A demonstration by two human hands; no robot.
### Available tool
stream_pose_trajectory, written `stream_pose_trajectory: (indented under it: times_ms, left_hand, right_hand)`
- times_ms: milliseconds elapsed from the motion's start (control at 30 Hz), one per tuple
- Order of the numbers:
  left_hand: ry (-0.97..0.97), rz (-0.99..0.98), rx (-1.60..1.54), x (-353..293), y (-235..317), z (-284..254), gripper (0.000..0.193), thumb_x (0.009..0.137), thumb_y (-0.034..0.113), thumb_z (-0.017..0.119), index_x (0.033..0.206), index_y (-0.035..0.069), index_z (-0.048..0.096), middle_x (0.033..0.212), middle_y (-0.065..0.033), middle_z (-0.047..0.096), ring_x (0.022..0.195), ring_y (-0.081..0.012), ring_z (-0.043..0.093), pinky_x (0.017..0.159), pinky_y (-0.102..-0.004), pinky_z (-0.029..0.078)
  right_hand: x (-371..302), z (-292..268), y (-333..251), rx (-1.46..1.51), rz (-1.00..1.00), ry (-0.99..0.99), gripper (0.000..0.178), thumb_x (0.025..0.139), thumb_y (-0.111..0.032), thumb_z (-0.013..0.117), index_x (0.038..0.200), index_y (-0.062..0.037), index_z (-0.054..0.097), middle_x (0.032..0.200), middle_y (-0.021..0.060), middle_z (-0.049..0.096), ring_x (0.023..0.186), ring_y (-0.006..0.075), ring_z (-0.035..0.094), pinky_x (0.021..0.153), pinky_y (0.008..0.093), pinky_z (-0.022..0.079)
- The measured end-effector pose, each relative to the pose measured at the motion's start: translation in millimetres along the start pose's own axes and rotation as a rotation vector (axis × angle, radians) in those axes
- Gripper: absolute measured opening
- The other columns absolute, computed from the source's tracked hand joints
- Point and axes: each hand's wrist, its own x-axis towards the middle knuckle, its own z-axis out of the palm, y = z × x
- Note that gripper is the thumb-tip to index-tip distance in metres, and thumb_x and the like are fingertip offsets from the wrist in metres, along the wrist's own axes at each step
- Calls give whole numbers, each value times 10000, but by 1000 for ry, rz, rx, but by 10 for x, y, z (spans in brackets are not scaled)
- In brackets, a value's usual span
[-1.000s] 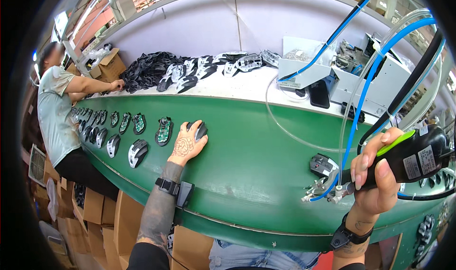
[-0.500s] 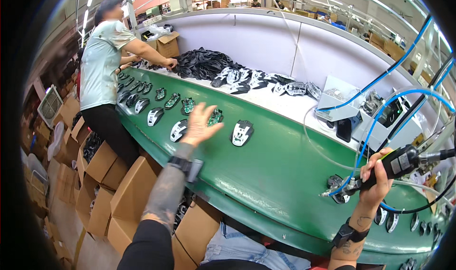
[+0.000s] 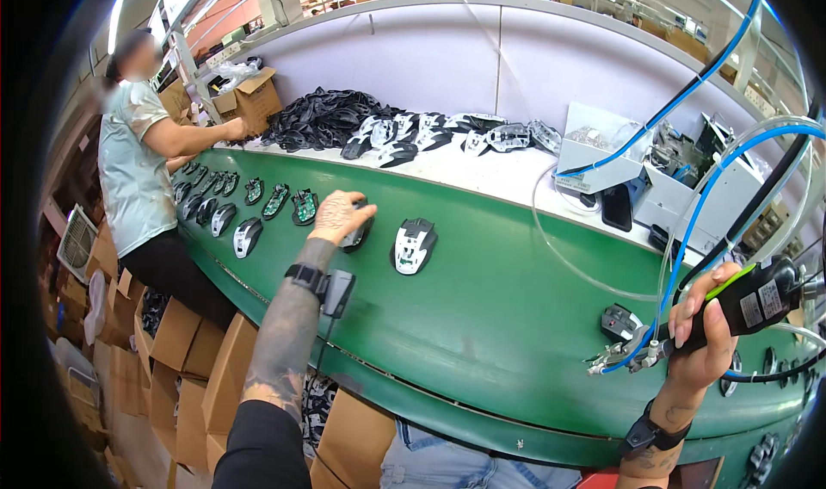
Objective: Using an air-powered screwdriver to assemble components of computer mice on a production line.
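Observation:
My left hand [image 3: 340, 217] is closed over a computer mouse part [image 3: 356, 238] on the green surface. Only the part's dark side and pale edge show past my fingers. To its right a white and black mouse shell [image 3: 414, 246] lies alone. My right hand [image 3: 704, 324] grips a black power screwdriver [image 3: 750, 300] with a green stripe, its metal nose pointing left and fed by a blue hose [image 3: 680, 261]. Beside that nose sits a dark mouse body [image 3: 619, 321]. Left of my left hand lie a green circuit board [image 3: 305, 207] and another white shell [image 3: 247, 238].
Rows of mouse parts run along the green bench [image 3: 482, 317]. Black pieces [image 3: 323, 117] and white shells [image 3: 422, 132] heap on the far ledge. A white screw bin [image 3: 602, 140] stands back right. Cardboard boxes [image 3: 185, 334] crowd the lower left. A co-worker [image 3: 133, 162] stands far left.
My left hand has gone from spread fingers above the parts to closing on a mouse part. My right hand has shifted right and down with the screwdriver. The view has turned slightly.

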Motion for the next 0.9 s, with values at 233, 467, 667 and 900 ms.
stream_pose_trajectory:
  times_ms: [233, 467, 667, 900]
  left_hand:
    - [-139, -67, 115, 9, -65, 242, 611, 766, 538, 532, 1236, 148, 522, 1311, -173, 445, 1182, -328, 443, 996, -389, 354]
    - [250, 589, 255, -47, -40, 495, 293, 812, 293, 594, 1000, 74, 648, 1038, -182, 615, 1000, -341, 541, 863, -444, 425]
    - [-258, 485, -92, 99, 503, 790, 436, 919, 321, 448, 1257, 45, 450, 1297, -209, 405, 1143, -386, 418, 934, -442, 351]
    - [-3, 415, 78, -372, 819, 1004, 531, 889, 369, 485, 1332, 105, 361, 1343, -182, 353, 1146, -381, 417, 948, -439, 340]
  right_hand:
    - [-42, 68, -54, -26, -14, -26, 365, 798, -127, 568, 1080, 3, 377, 725, 102, 495, 449, 93, 416, 412, 200, 388]
    - [127, -48, 10, -583, 174, -48, 134, 773, -152, 702, 814, -81, 597, 652, -28, 544, 596, 59, 494, 505, 255, 414]
    - [126, 53, -359, -302, 69, 63, 240, 727, -157, 714, 846, -39, 543, 633, -25, 480, 585, 73, 440, 542, 269, 402]
    - [236, 43, -1092, -1045, 527, -239, 407, 695, -388, 708, 873, -29, 637, 795, 94, 648, 730, 159, 606, 664, 277, 474]
